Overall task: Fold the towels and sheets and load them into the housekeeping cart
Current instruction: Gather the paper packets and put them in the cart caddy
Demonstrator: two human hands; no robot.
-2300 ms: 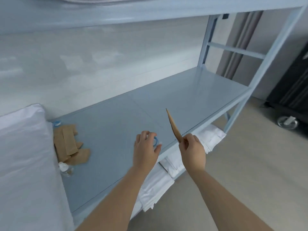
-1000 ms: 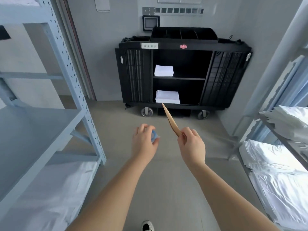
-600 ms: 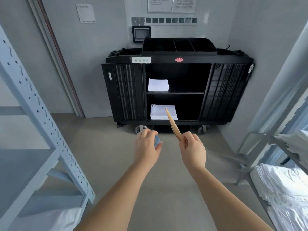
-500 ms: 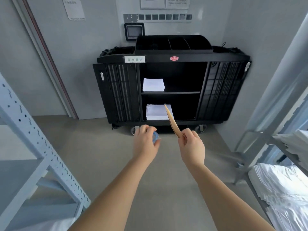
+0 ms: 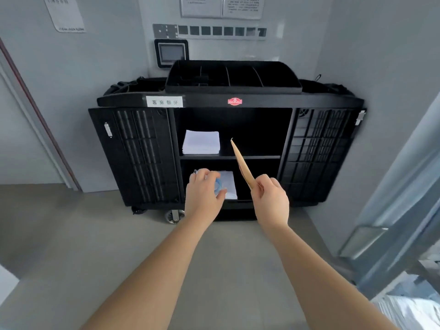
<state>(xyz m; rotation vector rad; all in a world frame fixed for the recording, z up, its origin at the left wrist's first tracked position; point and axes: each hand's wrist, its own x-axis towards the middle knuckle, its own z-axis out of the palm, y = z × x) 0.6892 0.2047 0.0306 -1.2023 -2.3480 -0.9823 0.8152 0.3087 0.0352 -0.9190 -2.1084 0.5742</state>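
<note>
The black housekeeping cart (image 5: 228, 102) stands straight ahead against the wall, its doors swung open. A folded white stack (image 5: 201, 142) lies on its upper shelf and another white stack (image 5: 229, 184) on the lower shelf. My left hand (image 5: 202, 195) is closed around a small bottle with a blue cap (image 5: 217, 185), held in front of the lower shelf. My right hand (image 5: 270, 202) pinches a flat brown packet (image 5: 240, 163) that points up toward the upper shelf.
A black compartment tray (image 5: 232, 77) sits on top of the cart. A grey metal rack post (image 5: 390, 225) and white linen (image 5: 409, 310) are at the right. The floor (image 5: 71, 234) is grey. A door frame (image 5: 35, 110) runs down the left wall.
I turned from the blue shelf to face the cart and came closer; it now fills the view. Both hands keep the same items, now raised in front of the shelves.
</note>
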